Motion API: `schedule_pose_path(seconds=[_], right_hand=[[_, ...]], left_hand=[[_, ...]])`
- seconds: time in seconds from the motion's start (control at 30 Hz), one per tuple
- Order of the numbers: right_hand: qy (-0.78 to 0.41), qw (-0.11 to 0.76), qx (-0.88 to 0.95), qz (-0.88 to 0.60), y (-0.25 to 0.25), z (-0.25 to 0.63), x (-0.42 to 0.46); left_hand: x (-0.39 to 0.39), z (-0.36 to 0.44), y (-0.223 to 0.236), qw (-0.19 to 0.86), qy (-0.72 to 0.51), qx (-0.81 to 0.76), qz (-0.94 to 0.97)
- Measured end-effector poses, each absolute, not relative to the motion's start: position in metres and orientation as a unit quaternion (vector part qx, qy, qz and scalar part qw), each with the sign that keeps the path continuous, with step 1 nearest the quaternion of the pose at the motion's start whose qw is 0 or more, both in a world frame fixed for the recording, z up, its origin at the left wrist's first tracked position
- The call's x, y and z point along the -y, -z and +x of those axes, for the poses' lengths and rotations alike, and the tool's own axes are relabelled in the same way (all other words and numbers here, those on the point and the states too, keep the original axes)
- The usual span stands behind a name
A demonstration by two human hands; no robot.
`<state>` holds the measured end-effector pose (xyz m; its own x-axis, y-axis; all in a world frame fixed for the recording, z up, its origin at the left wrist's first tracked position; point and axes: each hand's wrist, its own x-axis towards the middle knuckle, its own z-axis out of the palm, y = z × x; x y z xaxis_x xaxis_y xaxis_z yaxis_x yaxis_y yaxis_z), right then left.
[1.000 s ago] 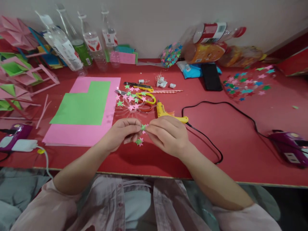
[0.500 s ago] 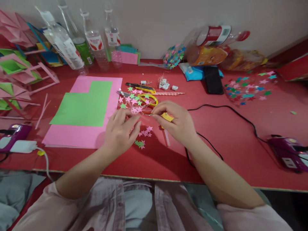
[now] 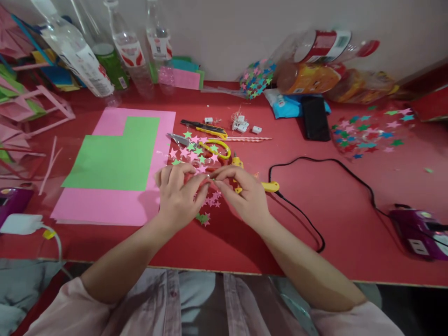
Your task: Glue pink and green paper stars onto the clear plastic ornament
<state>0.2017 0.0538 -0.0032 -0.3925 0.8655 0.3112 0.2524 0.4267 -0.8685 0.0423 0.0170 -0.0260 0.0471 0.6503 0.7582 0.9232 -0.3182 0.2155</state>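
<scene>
My left hand point(image 3: 180, 193) is closed, its curled fingers at the near edge of a clear plastic piece point(image 3: 192, 153) dotted with pink and green stars. It seems to grip that piece, though the fingers cover the edge. Thumb and forefinger of my right hand point(image 3: 243, 193) pinch a tiny greenish bit point(image 3: 213, 180), too small to name surely. The fingertips of both hands nearly meet. Loose pink stars point(image 3: 212, 199) and green stars point(image 3: 202, 218) lie beneath. Behind my right hand a yellow glue gun point(image 3: 237, 163) with a black cord is partly hidden. Yellow-handled scissors point(image 3: 224, 148) lie beyond the plastic.
Pink sheets point(image 3: 105, 205) and a notched green sheet point(image 3: 115, 158) lie left. A box cutter point(image 3: 206, 128), striped sticks point(image 3: 250, 139) and a phone point(image 3: 315, 119) lie farther back. Bottles point(image 3: 128, 56) line the wall. A star-covered clear piece point(image 3: 371, 133) and purple power strip point(image 3: 418, 228) are right.
My right hand has moved left and a little down, bringing its fingertips up to the left hand's. More of the yellow glue gun shows behind it. The view has shifted slightly.
</scene>
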Motion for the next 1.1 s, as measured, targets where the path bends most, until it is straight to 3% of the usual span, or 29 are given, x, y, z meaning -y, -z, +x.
schedule_pose_path(seconds=[0.23, 0.7, 1.1], right_hand=[[-0.36, 0.402, 0.766, -0.349, 0.006, 0.202, -0.05], [-0.078, 0.406, 0.882, -0.227, 0.02, 0.211, -0.057], [-0.076, 0.417, 0.88, -0.213, 0.023, 0.211, -0.059]], left_hand=[[-0.018, 0.04, 0.026, 0.133, 0.416, 0.554, -0.709], [-0.018, 0.037, 0.033, 0.083, 0.426, 0.507, -0.745], [-0.018, 0.037, 0.032, 0.089, 0.42, 0.507, -0.747]])
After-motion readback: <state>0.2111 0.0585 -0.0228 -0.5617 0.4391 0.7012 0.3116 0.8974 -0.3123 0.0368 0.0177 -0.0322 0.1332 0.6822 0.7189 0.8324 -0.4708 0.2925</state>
